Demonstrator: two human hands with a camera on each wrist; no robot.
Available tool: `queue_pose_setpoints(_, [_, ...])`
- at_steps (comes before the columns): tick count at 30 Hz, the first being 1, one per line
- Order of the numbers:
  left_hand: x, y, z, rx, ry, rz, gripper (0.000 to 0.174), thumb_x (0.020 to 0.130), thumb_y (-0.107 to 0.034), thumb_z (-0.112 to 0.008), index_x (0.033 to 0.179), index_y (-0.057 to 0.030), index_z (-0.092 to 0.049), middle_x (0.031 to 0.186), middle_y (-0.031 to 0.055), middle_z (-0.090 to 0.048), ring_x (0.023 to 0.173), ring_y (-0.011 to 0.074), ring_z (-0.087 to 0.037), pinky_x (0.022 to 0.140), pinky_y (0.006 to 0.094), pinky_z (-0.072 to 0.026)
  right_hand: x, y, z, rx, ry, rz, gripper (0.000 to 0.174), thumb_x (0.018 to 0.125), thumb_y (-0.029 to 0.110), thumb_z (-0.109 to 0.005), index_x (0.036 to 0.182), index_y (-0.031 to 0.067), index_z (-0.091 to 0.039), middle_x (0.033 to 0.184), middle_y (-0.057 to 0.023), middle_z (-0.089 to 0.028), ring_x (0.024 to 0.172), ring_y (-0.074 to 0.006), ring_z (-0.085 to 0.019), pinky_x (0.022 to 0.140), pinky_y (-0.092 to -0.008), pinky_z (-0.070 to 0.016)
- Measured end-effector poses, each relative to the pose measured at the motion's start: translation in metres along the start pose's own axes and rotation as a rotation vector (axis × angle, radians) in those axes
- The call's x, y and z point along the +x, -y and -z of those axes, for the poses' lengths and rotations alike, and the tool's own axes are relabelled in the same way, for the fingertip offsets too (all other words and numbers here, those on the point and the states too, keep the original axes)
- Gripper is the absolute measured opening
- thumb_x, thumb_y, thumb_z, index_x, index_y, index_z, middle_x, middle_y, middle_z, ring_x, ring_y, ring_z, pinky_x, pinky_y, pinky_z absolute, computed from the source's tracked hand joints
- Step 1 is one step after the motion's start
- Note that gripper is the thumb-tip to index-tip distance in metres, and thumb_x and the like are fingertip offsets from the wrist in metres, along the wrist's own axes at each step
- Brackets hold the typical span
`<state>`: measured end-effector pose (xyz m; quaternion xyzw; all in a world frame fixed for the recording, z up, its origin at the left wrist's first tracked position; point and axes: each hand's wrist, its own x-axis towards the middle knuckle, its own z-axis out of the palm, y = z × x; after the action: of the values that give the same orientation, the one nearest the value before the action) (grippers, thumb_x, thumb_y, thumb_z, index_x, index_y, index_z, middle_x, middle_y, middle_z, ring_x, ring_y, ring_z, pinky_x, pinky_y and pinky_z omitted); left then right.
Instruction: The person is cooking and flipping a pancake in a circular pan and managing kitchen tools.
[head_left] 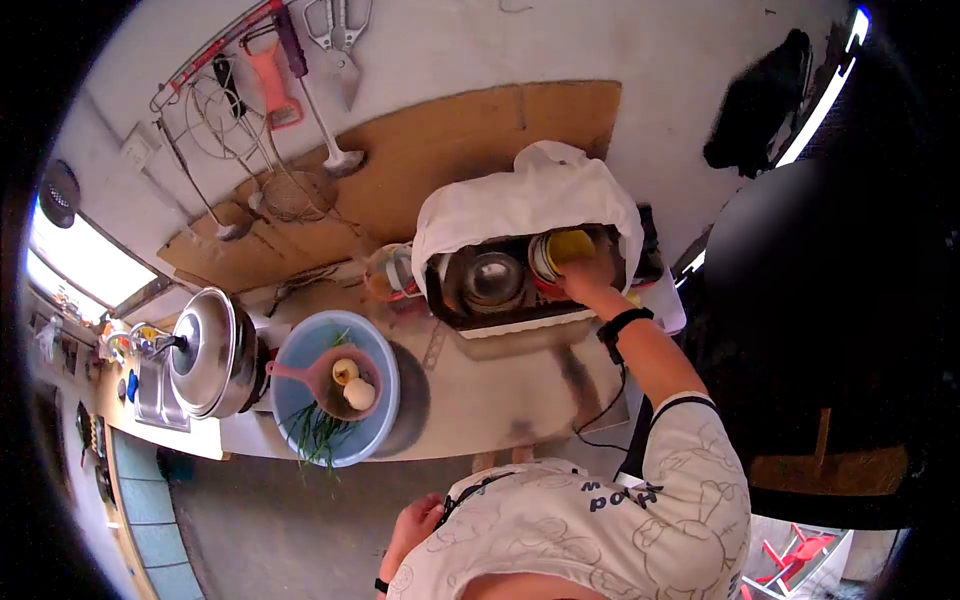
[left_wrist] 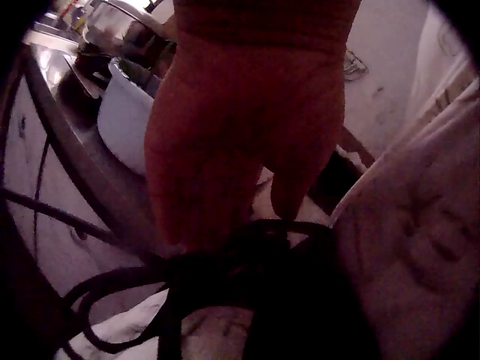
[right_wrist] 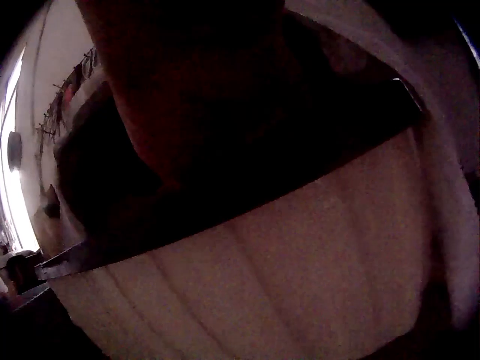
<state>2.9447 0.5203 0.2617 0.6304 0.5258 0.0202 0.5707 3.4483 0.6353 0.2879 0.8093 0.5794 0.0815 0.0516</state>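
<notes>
My right hand [head_left: 590, 277] reaches into a long dark-lined container [head_left: 470, 318] with a white cloth cover [head_left: 530, 195] folded back. It is at a round tin [head_left: 545, 258] with a yellow top and red and white sides; the fingers overlap the tin, and I cannot tell whether they grip it. Beside the tin sits a shiny round metal item [head_left: 493, 278]. In the right wrist view the hand is mostly dark above the container's pale pleated side [right_wrist: 255, 277]. My left hand [head_left: 415, 525] hangs loosely at the waist, close to black cords [left_wrist: 120, 289].
Left on the counter, a blue basin [head_left: 390, 425] holds green stalks [head_left: 325, 435] and a pink strainer [head_left: 315, 375] with pale round items. A lidded steel pot [head_left: 205, 350] and sink [head_left: 160, 395] lie farther left. Ladles [head_left: 345, 160] hang on the wall. A cable [head_left: 600, 443] crosses the counter's front edge.
</notes>
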Motion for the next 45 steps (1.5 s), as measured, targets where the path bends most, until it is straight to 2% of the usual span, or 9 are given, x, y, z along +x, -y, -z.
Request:
queue_pose_setpoints(2, [0.001,-0.008,0.002,-0.043,0.001,0.015,0.031,0.084,-0.018,-0.057,0.108,0.0014,-0.056,0.094,0.0156,-0.064,0.085,0.0186,-0.062,0.074,0.03,-0.0484,0.001,-0.003,-0.001,0.038,0.019,0.006,0.028,0.076,0.038,-0.056,0.09,0.0173,-0.067,0.089,-0.0092,-0.065,0.089,-0.0269,-0.06,0.099,-0.0597,-0.0131])
queue_pose_setpoints(12, [0.017,0.008,0.013,-0.078,0.014,-0.088,0.033,0.084,-0.015,-0.058,0.11,0.0038,-0.054,0.097,0.0175,-0.063,0.087,0.0206,-0.062,0.076,0.0295,-0.0483,0.007,-0.011,-0.007,0.11,0.125,-0.035,0.032,0.073,0.042,-0.059,0.091,0.0177,-0.067,0.088,-0.0076,-0.065,0.092,-0.0261,-0.059,0.102,-0.0573,-0.008])
queue_pose_setpoints(17, [0.022,0.015,0.018,-0.115,0.023,-0.086,0.033,0.083,-0.016,-0.058,0.109,0.0038,-0.054,0.097,0.0169,-0.063,0.088,0.0209,-0.062,0.077,0.0298,-0.0481,0.005,-0.024,-0.035,0.19,-0.188,-0.032,0.03,0.074,0.036,-0.059,0.092,0.0133,-0.067,0.085,-0.0097,-0.065,0.094,-0.0276,-0.057,0.098,-0.0465,-0.0288])
queue_pose_setpoints(20, [0.024,0.016,0.024,-0.12,0.04,-0.092,0.033,0.083,-0.017,-0.058,0.109,0.0038,-0.054,0.096,0.0168,-0.063,0.088,0.0207,-0.062,0.077,0.0298,-0.0479,-0.003,-0.013,-0.007,0.167,-0.14,-0.11,0.027,0.076,0.032,-0.058,0.089,0.0103,-0.067,0.082,-0.013,-0.064,0.088,-0.0295,-0.058,0.085,-0.0423,-0.0413])
queue_pose_setpoints(26, [0.026,0.004,0.041,-0.081,0.1,-0.138,0.034,0.084,-0.018,-0.057,0.11,0.0035,-0.054,0.096,0.0169,-0.063,0.087,0.0194,-0.062,0.076,0.0294,-0.0476,-0.025,-0.009,0.026,0.143,-0.224,-0.02,0.02,0.075,0.023,-0.058,0.078,0.0034,-0.062,0.076,-0.0162,-0.061,0.071,-0.0338,-0.058,0.066,-0.0439,-0.0429])
queue_pose_setpoints(34, [0.042,-0.011,0.054,-0.009,0.179,-0.249,0.036,0.081,-0.018,-0.059,0.111,0.003,-0.054,0.101,0.0178,-0.061,0.088,0.0189,-0.061,0.079,0.0284,-0.0464,-0.091,0.036,0.081,0.188,-0.269,0.098,0.014,0.071,0.02,-0.059,0.069,0.0066,-0.056,0.07,-0.0123,-0.055,0.072,-0.0309,-0.053,0.067,-0.0425,-0.0402])
queue_pose_setpoints(38, [0.051,-0.027,0.056,0.021,0.288,-0.272,0.041,0.081,-0.019,-0.06,0.115,0.0021,-0.051,0.107,0.0162,-0.059,0.095,0.0197,-0.059,0.081,0.0288,-0.0453,-0.138,0.078,0.082,0.081,-0.193,0.444,0.007,0.065,0.02,-0.056,0.067,0.0129,-0.055,0.07,-0.0051,-0.053,0.07,-0.0219,-0.052,0.063,-0.0353,-0.0405])
queue_pose_setpoints(42, [0.064,-0.042,0.049,-0.157,0.486,-0.463,0.057,0.082,-0.026,-0.061,0.128,-0.0022,-0.037,0.122,0.0127,-0.048,0.108,0.022,-0.051,0.086,0.034,-0.0435,-0.191,0.14,0.082,0.452,-0.368,0.587,0.003,0.067,0.018,-0.055,0.067,0.0148,-0.055,0.069,-0.0036,-0.055,0.07,-0.0229,-0.053,0.065,-0.0378,-0.0413])
queue_pose_setpoints(45, [0.076,-0.057,0.05,-0.695,0.6,-0.114,0.059,0.083,-0.032,-0.058,0.129,-0.0043,-0.034,0.125,0.0116,-0.045,0.11,0.0223,-0.048,0.09,0.039,-0.0406,-0.229,0.181,0.091,0.467,-0.373,0.596,0.004,0.065,0.019,-0.055,0.064,0.0155,-0.053,0.069,-0.0011,-0.055,0.07,-0.0206,-0.053,0.064,-0.0367,-0.04])
